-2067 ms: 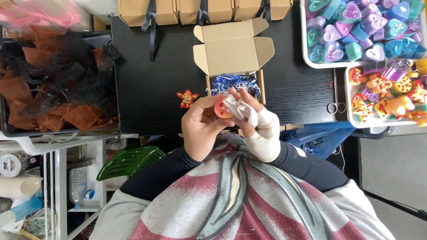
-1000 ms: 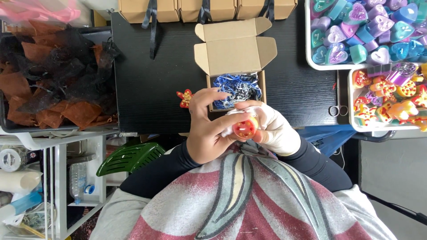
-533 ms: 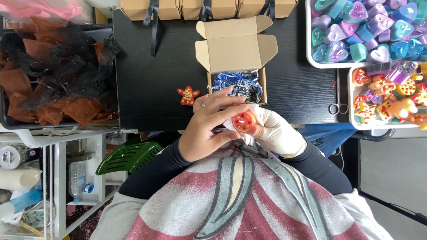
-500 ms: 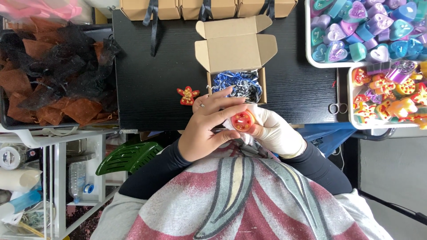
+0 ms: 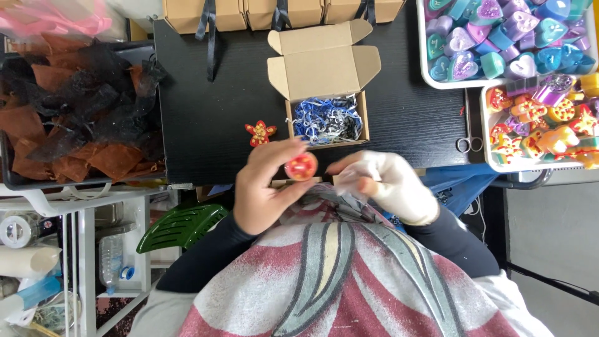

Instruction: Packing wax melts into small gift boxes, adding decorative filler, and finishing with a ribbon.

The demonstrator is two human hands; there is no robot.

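While hands [image 5: 268,187] grip red soap [image 5: 301,166], open box [image 5: 324,93]

Left hand [image 5: 265,187] pinching; right hand [image 5: 390,184] seemingly gloved.

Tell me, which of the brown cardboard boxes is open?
The open box in the middle of the black table, with blue and white shredded paper inside. The closed boxes along the far edge have dark ribbons.

An open tan cardboard box [image 5: 324,84] holds blue-white shreds; behind stand seemingly closed, ribboned tan boxes [image 5: 274,11].
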